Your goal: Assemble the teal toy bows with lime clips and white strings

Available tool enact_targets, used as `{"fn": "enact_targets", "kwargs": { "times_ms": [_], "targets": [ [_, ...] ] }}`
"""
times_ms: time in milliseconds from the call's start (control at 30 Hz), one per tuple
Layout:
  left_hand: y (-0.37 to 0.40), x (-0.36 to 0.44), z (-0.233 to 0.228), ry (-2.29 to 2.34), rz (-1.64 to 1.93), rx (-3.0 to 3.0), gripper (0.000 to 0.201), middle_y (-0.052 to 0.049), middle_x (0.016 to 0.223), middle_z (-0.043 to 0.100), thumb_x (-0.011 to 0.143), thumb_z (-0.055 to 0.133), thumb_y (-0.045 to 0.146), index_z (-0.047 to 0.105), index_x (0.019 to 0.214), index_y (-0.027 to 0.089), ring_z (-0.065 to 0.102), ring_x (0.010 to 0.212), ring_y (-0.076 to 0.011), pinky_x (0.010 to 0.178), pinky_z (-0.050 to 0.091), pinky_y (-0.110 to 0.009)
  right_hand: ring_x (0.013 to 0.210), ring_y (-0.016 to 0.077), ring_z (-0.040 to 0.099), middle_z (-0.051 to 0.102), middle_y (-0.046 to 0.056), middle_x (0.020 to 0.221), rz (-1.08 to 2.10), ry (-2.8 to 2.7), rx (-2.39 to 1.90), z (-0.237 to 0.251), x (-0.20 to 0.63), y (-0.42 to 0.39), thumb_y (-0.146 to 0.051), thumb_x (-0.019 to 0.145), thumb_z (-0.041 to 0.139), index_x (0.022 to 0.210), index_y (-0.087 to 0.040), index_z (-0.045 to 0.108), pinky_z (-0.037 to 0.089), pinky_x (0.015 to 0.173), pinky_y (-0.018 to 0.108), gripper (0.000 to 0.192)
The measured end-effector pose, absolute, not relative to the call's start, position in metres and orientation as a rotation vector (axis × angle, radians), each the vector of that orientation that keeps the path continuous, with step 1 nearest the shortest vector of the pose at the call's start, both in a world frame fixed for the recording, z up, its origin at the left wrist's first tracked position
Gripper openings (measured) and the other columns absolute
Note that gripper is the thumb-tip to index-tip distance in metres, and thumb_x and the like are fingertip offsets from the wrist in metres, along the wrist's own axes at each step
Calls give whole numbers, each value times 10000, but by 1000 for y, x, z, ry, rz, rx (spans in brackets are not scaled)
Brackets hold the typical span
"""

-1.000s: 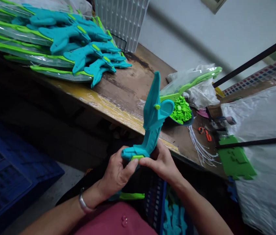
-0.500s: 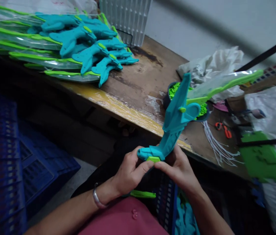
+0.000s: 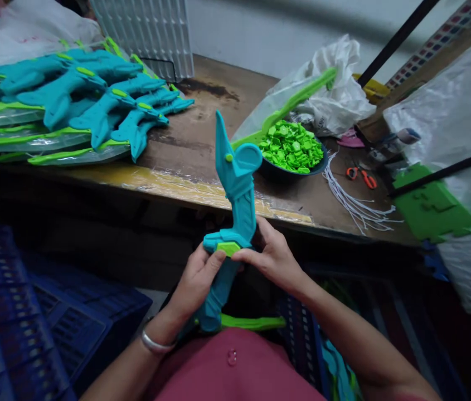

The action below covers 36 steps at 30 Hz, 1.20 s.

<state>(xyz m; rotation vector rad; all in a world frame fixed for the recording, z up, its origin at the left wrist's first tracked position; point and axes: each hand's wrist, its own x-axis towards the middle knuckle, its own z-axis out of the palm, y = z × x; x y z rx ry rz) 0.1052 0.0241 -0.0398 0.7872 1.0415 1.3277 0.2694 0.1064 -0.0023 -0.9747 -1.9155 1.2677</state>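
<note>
I hold a teal toy bow upright in the lower middle of the frame, its upper limb rising toward the table edge and its lower limb running down to my lap. My left hand wraps the grip from below, thumb pressed against the small green clip on the handle. My right hand closes on the same spot from the other side, thumb and forefinger pinching the green clip, the other fingers curled behind the grip. At centre right, just beyond the bow's top, a dark bowl of green plastic pieces sits on the wooden table. A stack of finished teal bows fills the upper left. Orange scissors and white strings lie at right.
</note>
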Motion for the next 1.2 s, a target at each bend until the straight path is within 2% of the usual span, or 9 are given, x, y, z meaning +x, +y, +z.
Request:
{"fn": "enact_targets", "kwargs": {
  "times_ms": [167,267,400,667,800,967,1100,1200],
  "targets": [
    [47,96,-29,1089,1291,608,517,-92,911,786,879,709,568,670,1174,145,756,674,-231,560,607,-292,871,166,615,655,15,967,1411,-1875,-895,5,254,137,-407,857,750,1109,-177,618,557,777,290,366],
    [59,95,-18,1074,1276,573,544,-96,903,785,885,688,589,659,1179,132,746,624,-206,532,612,-277,800,151,619,650,10,881,1596,-1833,-888,8,245,154,-421,858,725,975,-166,600,541,689,258,307],
    [64,94,-9,1126,1231,531,514,-109,883,787,938,612,579,664,1139,109,723,570,-182,496,600,-254,656,125,590,630,-10,745,1796,-1790,-924,8,238,163,-484,834,726,864,-162,588,499,570,227,352],
    [62,91,-16,1086,1249,550,514,-103,889,778,896,680,548,660,1184,122,731,603,-201,526,628,-285,708,163,630,672,18,796,1845,-1786,-976,5,234,164,-474,777,791,934,-156,609,527,584,257,398],
    [61,92,-22,1162,1285,574,501,-83,855,772,879,689,562,681,1164,149,714,564,-197,467,597,-267,662,133,556,584,-20,721,1831,-1844,-913,6,232,166,-523,747,793,843,-176,553,465,557,234,433],
    [63,96,-47,1257,1417,663,403,-49,842,765,893,683,542,717,1067,180,714,592,-190,486,585,-245,647,106,440,489,-48,699,1586,-1953,-927,-11,228,168,-487,751,792,845,-192,526,372,530,220,408],
    [60,97,-59,1208,1351,591,405,-43,820,760,877,703,540,711,1070,183,702,570,-190,498,591,-269,700,129,482,515,-36,769,1654,-1862,-953,-30,228,162,-471,748,804,971,-192,545,429,579,241,441],
    [53,89,-55,1078,1331,448,449,-45,845,766,808,787,524,704,1098,191,722,620,-205,582,622,-306,784,150,526,550,-18,855,1668,-1768,-968,-31,230,158,-458,730,817,1058,-189,552,483,659,263,500]
  ]
}}
